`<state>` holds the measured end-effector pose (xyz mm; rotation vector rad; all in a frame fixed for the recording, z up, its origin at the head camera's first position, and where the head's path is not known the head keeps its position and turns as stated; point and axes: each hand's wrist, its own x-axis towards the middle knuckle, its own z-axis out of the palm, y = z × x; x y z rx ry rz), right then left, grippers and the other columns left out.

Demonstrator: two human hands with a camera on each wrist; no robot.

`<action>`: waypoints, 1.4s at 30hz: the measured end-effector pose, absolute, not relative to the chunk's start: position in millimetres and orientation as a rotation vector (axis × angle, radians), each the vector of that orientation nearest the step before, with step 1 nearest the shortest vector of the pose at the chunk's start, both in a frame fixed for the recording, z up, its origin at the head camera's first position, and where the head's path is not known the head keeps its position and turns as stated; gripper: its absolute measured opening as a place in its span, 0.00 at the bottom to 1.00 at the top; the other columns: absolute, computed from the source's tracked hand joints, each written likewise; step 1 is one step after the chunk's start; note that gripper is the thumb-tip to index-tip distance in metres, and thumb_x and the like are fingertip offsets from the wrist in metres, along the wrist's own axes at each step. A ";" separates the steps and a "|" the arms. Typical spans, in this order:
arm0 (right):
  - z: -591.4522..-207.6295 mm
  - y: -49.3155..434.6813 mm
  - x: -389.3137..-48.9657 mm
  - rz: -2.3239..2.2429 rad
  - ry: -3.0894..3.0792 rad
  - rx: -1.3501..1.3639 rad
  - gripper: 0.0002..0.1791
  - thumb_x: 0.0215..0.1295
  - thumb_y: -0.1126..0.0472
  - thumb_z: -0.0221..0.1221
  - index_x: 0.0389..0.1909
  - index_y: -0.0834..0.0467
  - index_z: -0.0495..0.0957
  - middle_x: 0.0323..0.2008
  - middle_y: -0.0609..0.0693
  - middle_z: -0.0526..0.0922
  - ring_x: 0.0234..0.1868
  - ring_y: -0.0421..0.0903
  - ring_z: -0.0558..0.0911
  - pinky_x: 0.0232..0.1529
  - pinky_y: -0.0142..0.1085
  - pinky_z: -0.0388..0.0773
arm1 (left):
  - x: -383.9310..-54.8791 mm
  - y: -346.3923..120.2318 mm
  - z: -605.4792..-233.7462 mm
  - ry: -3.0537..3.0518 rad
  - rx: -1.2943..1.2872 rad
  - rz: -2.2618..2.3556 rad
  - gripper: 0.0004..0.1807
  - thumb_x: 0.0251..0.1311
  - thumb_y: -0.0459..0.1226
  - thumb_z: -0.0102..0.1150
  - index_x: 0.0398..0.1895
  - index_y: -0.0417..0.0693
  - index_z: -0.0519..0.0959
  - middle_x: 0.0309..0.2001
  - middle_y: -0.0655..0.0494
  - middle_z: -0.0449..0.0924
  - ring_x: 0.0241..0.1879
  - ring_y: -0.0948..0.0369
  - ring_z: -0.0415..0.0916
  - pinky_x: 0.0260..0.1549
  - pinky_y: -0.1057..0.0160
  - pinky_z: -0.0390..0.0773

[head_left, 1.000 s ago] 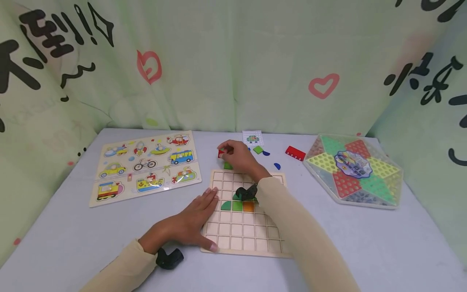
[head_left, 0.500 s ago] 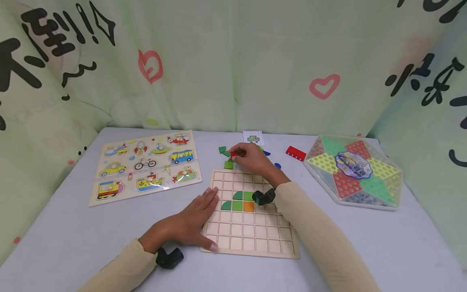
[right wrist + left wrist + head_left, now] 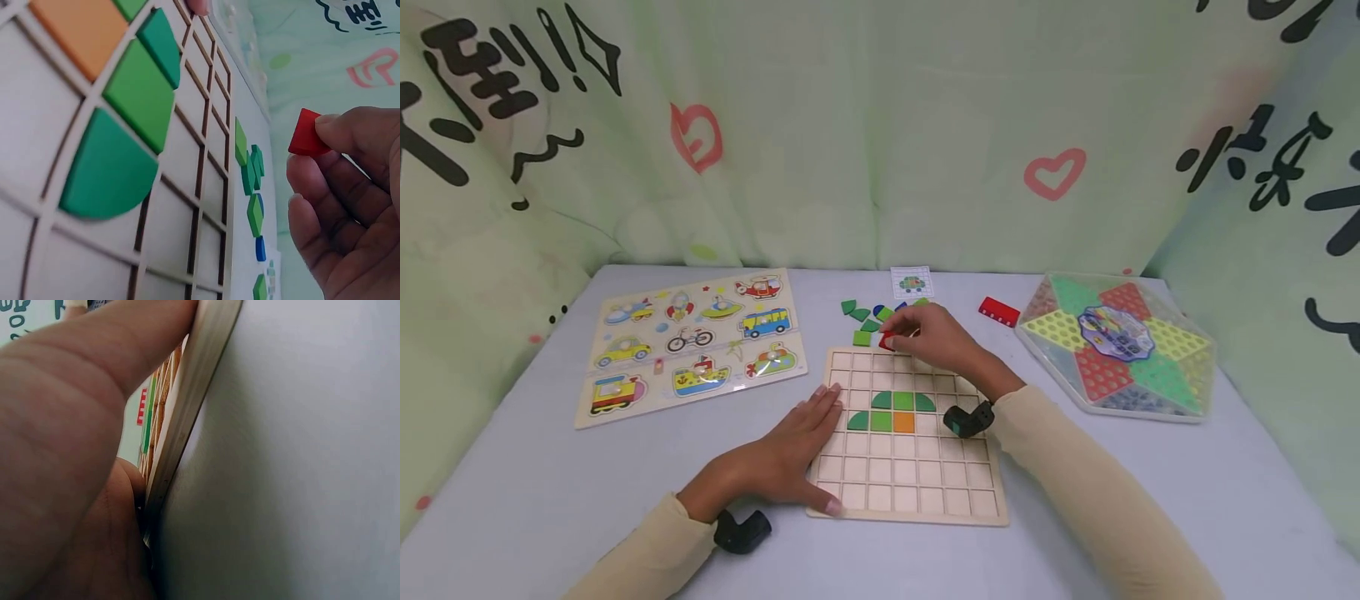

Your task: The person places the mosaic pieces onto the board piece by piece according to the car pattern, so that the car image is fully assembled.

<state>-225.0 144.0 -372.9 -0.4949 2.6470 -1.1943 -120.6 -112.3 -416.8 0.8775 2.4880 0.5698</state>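
Note:
My right hand [image 3: 943,337] pinches a small red tile [image 3: 307,133] between thumb and fingers, just above the far edge of a wooden grid board [image 3: 895,473]. Part of the tile is covered by the thumb, so I cannot tell its full shape. My left hand [image 3: 786,454] lies flat with fingers spread along the board's left edge, thumb at the near corner. On the board's cells sit an orange square tile [image 3: 904,422], light green square tiles [image 3: 139,94] and dark green quarter-round tiles [image 3: 109,169], placed side by side in two rows.
Loose green tiles [image 3: 862,338] and blue ones lie beyond the board, near a small pattern card [image 3: 912,282]. A red dotted strip [image 3: 998,312] and a hexagonal lidded box [image 3: 1116,342] are at right. A vehicle puzzle board [image 3: 692,346] lies at left.
From the loose tiles, my right hand has drawn back rightward and nearer to the board, carrying the red tile. More placed tiles now show. My left hand keeps its place on the board.

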 end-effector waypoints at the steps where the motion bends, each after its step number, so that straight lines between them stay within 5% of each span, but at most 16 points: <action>1: -372.5 146.3 -223.3 -1.187 2.647 -0.488 0.10 0.65 0.65 0.62 0.46 0.61 0.83 0.39 0.49 0.83 0.42 0.48 0.79 0.47 0.38 0.78 | -120.4 -112.5 -416.6 2.489 0.876 0.568 0.70 0.41 0.68 0.67 0.78 0.44 0.40 0.78 0.55 0.26 0.74 0.59 0.20 0.70 0.52 0.36; 42: -390.0 191.0 -157.5 -1.071 2.525 -0.564 0.10 0.60 0.71 0.63 0.40 0.58 0.86 0.38 0.45 0.83 0.38 0.46 0.77 0.37 0.34 0.78 | -119.9 -112.5 -415.7 2.482 0.849 0.584 0.70 0.40 0.67 0.68 0.78 0.45 0.41 0.78 0.56 0.25 0.74 0.59 0.19 0.70 0.52 0.35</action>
